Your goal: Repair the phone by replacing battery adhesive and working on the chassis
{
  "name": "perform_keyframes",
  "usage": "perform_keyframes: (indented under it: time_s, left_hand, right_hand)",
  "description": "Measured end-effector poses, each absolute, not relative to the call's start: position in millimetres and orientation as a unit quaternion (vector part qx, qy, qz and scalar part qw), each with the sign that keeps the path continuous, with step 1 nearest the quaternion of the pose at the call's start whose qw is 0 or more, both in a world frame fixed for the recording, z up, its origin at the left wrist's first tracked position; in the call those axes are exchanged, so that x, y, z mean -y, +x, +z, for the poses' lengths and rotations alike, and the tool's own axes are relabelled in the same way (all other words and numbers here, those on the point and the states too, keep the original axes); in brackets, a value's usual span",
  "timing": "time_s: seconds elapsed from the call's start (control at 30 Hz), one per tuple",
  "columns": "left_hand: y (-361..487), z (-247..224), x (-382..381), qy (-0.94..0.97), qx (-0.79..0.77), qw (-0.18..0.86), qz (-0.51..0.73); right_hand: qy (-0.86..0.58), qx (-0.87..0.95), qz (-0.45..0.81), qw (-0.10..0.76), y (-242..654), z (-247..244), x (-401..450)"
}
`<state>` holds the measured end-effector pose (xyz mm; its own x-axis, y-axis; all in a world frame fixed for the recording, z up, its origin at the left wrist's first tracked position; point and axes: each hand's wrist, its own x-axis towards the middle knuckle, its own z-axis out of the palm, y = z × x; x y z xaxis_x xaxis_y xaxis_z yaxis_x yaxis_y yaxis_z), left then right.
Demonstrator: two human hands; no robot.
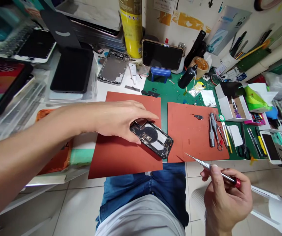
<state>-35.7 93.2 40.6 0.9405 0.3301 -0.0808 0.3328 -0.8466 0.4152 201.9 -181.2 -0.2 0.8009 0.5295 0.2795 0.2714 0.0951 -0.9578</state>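
An opened smartphone (153, 137), its circuit board and inner back showing, lies slanted on the left red mat (126, 157). My left hand (123, 119) grips its upper left end, thumb on the near side and fingers across the far side. Off the table's front edge, to the right, my right hand (227, 193) is closed around a precision screwdriver (206, 165) with a silver shaft and a red end cap. Its thin tip points up and left, apart from the phone. On the right red mat (180, 131) lies a small dark phone part (198, 117).
Tweezers (220, 134), grey screwdrivers (211, 131) and black scissors (243, 144) lie at the right. Behind the mats are a propped phone (162, 54), a black bottle (187, 77) and a yellow can (131, 31). Several phones and plastic trays crowd the left, including a black phone (72, 70).
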Motion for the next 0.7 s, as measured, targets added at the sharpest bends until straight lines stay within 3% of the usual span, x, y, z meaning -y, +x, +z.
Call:
perform_keyframes:
  time_s: [0.1, 0.33, 0.5, 0.7]
  left_hand:
    - [-38.5, 35.5, -90.5, 0.955, -0.158, 0.248, -0.039]
    - [-40.8, 24.6, -80.5, 0.972, -0.117, 0.204, 0.004]
    - [-46.5, 24.9, -75.5, 0.982, -0.126, 0.142, -0.012]
    - [-59.3, 29.4, -72.9, 0.991, -0.11, 0.078, 0.003]
  right_hand:
    - [-0.675, 0.305, 0.1, 0.664, 199.5, -0.1, 181.0]
    - [-0.722, 0.348, 0.089, 0.592, 193.0, -5.0, 179.7]
    - [-0.727, 0.449, 0.132, 0.503, 181.1, -10.4, 151.7]
    - [-0.714, 0.608, 0.009, 0.347, 153.7, -14.7, 81.3]
